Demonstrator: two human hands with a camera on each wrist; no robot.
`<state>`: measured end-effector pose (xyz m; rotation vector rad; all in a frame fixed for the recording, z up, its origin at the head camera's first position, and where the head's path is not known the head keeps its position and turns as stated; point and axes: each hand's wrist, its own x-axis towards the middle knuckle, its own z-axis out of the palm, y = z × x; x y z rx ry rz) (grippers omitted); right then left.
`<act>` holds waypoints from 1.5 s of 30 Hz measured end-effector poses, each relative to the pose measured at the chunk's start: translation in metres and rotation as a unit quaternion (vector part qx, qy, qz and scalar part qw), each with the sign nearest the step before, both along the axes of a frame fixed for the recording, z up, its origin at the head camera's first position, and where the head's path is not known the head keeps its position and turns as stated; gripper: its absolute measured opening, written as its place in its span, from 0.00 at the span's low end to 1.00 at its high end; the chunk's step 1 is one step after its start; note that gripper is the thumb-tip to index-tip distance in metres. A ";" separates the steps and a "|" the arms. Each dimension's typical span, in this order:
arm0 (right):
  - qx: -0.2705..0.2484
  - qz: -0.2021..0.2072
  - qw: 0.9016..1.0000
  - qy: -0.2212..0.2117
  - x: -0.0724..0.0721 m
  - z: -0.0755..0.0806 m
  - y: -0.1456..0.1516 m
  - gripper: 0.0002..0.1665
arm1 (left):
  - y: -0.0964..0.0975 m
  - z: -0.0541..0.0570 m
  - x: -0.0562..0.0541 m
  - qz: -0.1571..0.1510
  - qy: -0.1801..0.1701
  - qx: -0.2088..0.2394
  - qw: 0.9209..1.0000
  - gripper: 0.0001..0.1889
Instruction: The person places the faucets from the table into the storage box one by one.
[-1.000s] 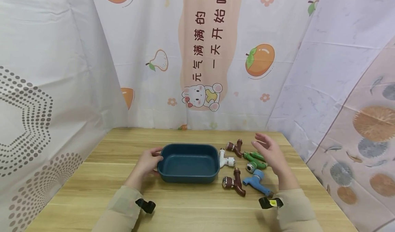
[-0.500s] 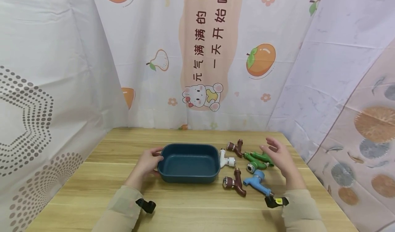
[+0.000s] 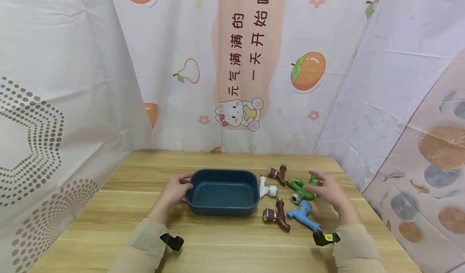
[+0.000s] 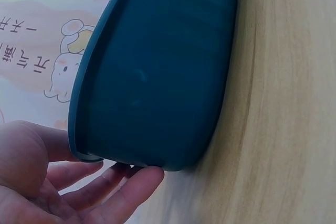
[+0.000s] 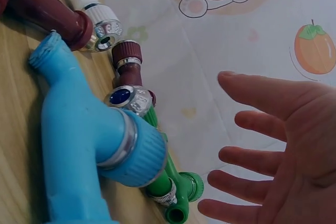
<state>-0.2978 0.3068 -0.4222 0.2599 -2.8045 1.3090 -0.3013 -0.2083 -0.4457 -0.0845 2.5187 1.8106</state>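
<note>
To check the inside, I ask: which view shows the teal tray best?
The head view: the teal tray shows its inside there. The left wrist view shows its outside closely, cropped at the top; the right wrist view, only a small piece.

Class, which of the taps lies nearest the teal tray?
The white tap, just beside the tray; the brown taps, green taps and blue tap lie farther off.

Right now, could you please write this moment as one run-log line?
left grip: holding teal tray at left end; right grip: near green taps, holding nothing; white tap: beside tray's right end; blue tap, brown taps: on table
</note>
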 end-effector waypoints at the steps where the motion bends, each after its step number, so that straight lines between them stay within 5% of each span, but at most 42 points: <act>1: 0.005 0.005 1.000 -0.001 -0.001 -0.002 0.000 0.45 | 0.000 0.000 -0.001 0.000 -0.001 0.000 1.000 0.24; 9: 0.059 0.029 0.998 -0.006 -0.003 -0.010 -0.013 0.46 | 0.001 0.001 0.000 -0.003 -0.002 0.001 1.000 0.24; 24: 0.076 0.034 0.996 -0.021 -0.007 -0.019 -0.026 0.44 | 0.000 -0.001 -0.001 0.002 -0.004 0.000 1.000 0.24; 45: 0.129 0.004 0.991 -0.035 -0.009 -0.027 -0.041 0.43 | -0.001 0.000 -0.001 0.003 -0.009 0.005 1.000 0.24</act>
